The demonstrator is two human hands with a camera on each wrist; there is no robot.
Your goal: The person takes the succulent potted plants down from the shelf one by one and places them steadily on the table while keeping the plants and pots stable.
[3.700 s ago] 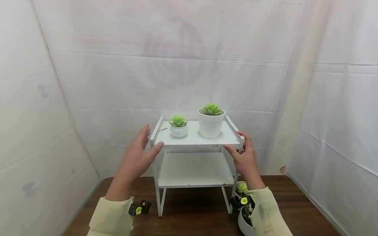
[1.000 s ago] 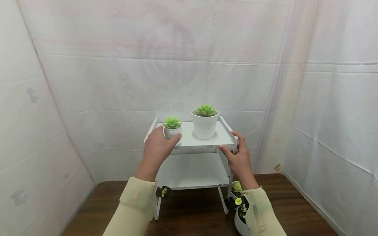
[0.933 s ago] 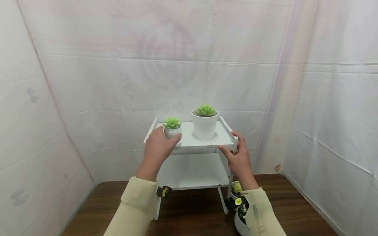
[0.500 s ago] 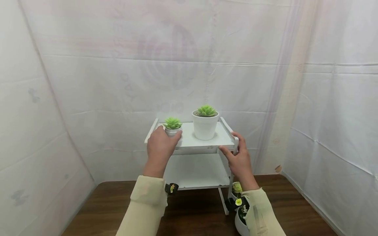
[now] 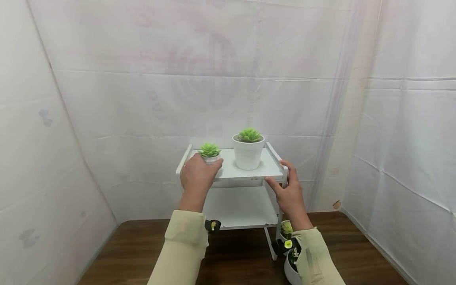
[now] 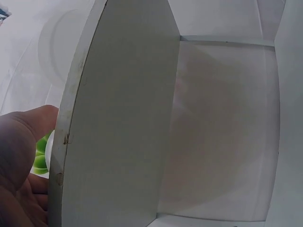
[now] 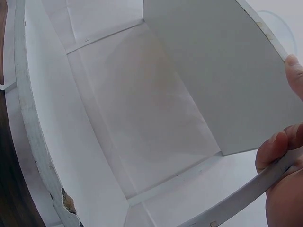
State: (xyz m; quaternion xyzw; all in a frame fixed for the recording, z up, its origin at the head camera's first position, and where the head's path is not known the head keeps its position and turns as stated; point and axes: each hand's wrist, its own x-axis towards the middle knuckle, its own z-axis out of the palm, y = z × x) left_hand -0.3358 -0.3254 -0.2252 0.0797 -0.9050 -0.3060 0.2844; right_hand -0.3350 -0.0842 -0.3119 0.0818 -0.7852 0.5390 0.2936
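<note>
Holding bright green succulent (image 5: 209, 149) in white pot (image 5: 211, 160).

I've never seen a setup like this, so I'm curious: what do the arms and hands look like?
They are a person's: the left grip and right grip are ungloved. The left sleeve and right sleeve are pale cream, the right one streaked grey. Each wrist carries a small black device with a yellow marking. No cables show.
</note>
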